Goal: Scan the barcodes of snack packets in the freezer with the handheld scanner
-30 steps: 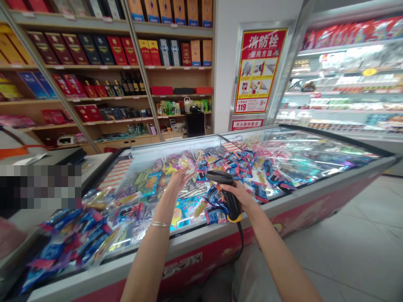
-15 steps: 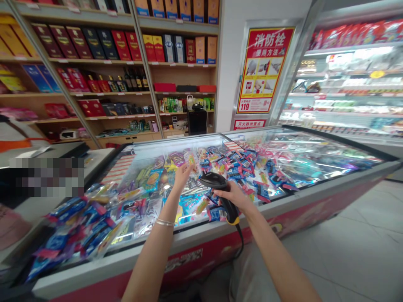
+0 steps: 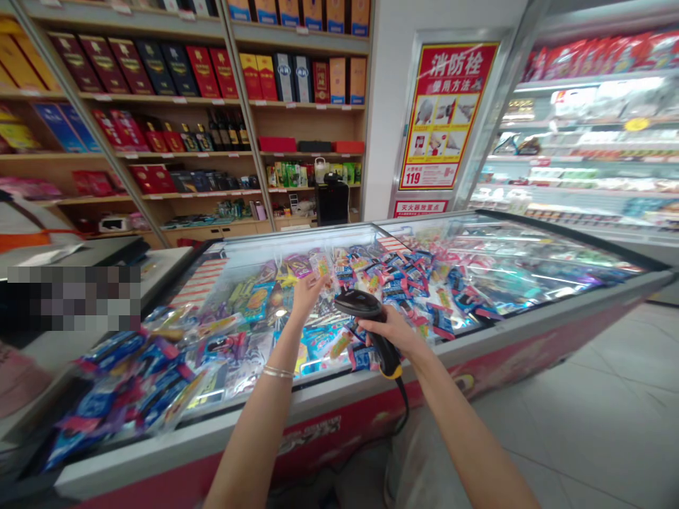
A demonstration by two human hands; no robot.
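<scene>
My right hand [image 3: 390, 329] is wrapped around the handle of a black barcode scanner [image 3: 361, 305] with a yellow-tipped base and a cord hanging down. The scanner's head points left, towards my left hand [image 3: 308, 291]. Between the fingers of that hand is a clear plastic packet [image 3: 320, 267] with something yellow inside, raised above the freezer's glass top. Many blue-and-pink packets [image 3: 395, 290] lie loose on the glass to the right of the scanner. Another heap of packets [image 3: 143, 382] covers the left front corner.
A chest freezer [image 3: 467, 360] with a pale rim and red front stands before me. On the left is a counter [image 3: 164, 272]. Behind are shelves of boxes and bottles [image 3: 175, 102]. A red fire-hydrant sign [image 3: 448, 116] hangs on the wall beside a lit display fridge [image 3: 594, 141].
Both hands stay almost where they were, still holding the packet and the scanner. The scanner has shifted very slightly left.
</scene>
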